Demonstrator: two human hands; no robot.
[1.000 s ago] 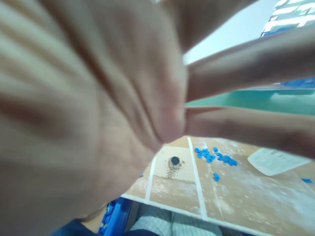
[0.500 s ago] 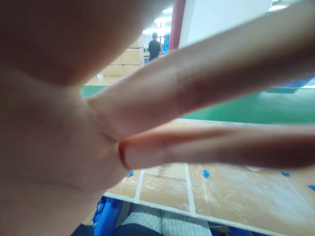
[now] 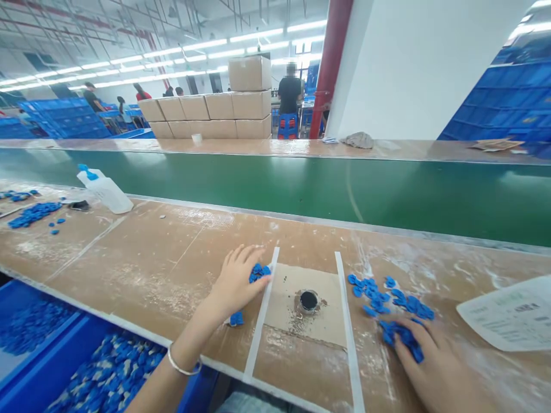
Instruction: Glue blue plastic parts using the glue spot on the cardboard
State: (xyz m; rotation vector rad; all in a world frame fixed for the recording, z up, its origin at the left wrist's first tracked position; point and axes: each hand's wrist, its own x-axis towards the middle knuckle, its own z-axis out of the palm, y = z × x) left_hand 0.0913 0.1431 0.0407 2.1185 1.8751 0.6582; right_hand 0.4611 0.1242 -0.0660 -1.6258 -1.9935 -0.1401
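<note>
My left hand [image 3: 235,282] lies palm down on the brown worktable [image 3: 172,252], fingers spread over a few small blue pieces [image 3: 258,271]; one more blue piece [image 3: 236,318] sits by its thumb. My right hand [image 3: 434,367] is at the lower right, fingers curled around a clump of blue pieces [image 3: 402,335]. A loose scatter of the same blue pieces [image 3: 387,293] lies just beyond it. Between the hands, inside two white tape lines, is a cardboard patch with a small black round metal fixture [image 3: 308,300].
A green conveyor belt [image 3: 301,183] runs behind the table. A white bottle with a blue cap [image 3: 105,192] lies at the left, near more blue pieces [image 3: 34,212]. A blue bin [image 3: 86,367] of pieces sits below the front edge. A paper sheet [image 3: 512,312] lies right. Cardboard boxes [image 3: 215,106] and a standing person [image 3: 289,92] are beyond.
A hand that covered the camera up close has dropped away. Both hands now rest on the table on blue pieces, and the view has opened onto the whole bench.
</note>
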